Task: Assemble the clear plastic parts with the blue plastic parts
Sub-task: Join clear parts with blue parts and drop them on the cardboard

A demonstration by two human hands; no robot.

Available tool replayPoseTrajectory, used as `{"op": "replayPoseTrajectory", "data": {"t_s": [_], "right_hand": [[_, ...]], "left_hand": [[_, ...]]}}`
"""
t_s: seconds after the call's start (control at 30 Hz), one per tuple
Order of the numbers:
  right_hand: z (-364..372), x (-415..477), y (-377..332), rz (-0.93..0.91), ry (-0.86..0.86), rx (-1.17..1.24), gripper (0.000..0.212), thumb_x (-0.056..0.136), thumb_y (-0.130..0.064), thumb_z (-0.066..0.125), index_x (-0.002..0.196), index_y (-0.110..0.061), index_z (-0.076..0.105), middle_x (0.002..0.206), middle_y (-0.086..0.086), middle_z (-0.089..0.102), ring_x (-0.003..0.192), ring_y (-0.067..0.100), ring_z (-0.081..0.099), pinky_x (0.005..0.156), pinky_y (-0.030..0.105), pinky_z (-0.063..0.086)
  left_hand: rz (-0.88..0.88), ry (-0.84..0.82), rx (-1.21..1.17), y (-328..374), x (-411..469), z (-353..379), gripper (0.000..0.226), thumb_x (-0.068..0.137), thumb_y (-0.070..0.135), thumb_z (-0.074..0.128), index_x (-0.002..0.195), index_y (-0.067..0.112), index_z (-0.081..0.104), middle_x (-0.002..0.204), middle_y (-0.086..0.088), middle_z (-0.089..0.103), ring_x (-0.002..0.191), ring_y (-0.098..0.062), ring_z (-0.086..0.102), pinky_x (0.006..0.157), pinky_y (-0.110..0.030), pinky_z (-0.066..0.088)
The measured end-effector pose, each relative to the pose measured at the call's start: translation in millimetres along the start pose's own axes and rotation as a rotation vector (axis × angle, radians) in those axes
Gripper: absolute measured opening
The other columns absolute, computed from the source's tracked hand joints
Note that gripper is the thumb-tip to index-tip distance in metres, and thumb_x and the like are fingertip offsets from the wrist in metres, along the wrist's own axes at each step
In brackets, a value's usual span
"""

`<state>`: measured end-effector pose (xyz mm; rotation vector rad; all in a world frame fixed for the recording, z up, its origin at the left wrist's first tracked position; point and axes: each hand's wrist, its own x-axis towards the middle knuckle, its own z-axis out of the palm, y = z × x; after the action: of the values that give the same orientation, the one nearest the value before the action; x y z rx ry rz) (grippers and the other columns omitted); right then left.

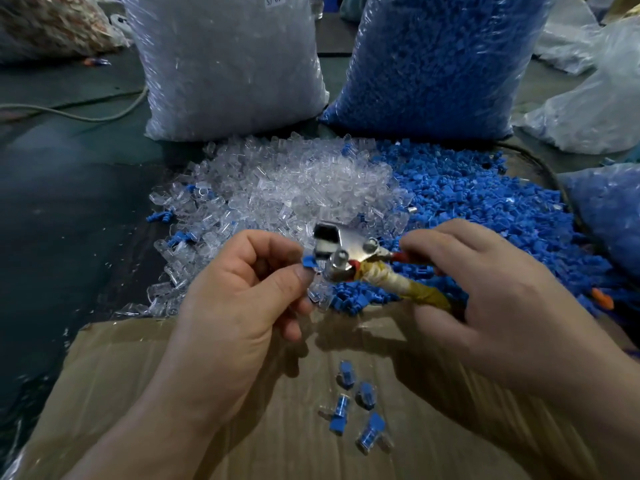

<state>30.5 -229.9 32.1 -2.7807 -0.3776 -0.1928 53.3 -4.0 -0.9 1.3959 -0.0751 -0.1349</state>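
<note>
My left hand (242, 292) pinches a small blue plastic part (308, 262) between thumb and forefinger, right against the jaws of a metal plier-like tool (341, 252). My right hand (491, 289) grips that tool's handles, which are wrapped in yellow and white tape with a red one above. A heap of clear plastic parts (287, 188) lies behind the hands, and a heap of blue plastic parts (485, 209) spreads to its right. Several assembled blue-and-clear pieces (356, 407) lie on the cardboard below my hands.
A flattened cardboard sheet (173, 393) covers the near surface. Behind the heaps stand a big bag of clear parts (225, 64) and a big bag of blue parts (440, 64). More plastic bags (588, 109) sit at the right, and a cable (86, 114) runs at the left.
</note>
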Motion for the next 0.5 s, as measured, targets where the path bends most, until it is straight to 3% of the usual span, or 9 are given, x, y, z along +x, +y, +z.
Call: {"op": "replayPoseTrajectory", "data": {"t_s": [0.13, 0.5], "right_hand": [[0.9, -0.3, -1.3, -0.016, -0.039, -0.004, 0.058, 0.074, -0.052, 0.043, 0.129, -0.034, 0.051, 0.113, -0.019, 0.053, 0.098, 0.000, 0.047, 0.081, 0.012, 0.034], [2.4, -0.6, 5.9, -0.062, -0.075, -0.004, 0.058, 0.078, -0.055, 0.045, 0.134, -0.039, 0.042, 0.120, -0.023, 0.047, 0.107, -0.001, 0.044, 0.084, 0.009, 0.031]], "left_hand": [[0.043, -0.007, 0.024, -1.6, 0.8, -1.5, 0.014, 0.072, 0.020, 0.067, 0.083, 0.027, 0.071, 0.071, -0.002, 0.067, 0.056, -0.015, 0.060, 0.044, -0.021, 0.048], [0.121, -0.026, 0.055, 0.2, -0.7, 1.9, 0.015, 0.073, 0.017, 0.066, 0.082, 0.028, 0.071, 0.074, 0.000, 0.068, 0.059, -0.012, 0.062, 0.045, -0.021, 0.049]]}}
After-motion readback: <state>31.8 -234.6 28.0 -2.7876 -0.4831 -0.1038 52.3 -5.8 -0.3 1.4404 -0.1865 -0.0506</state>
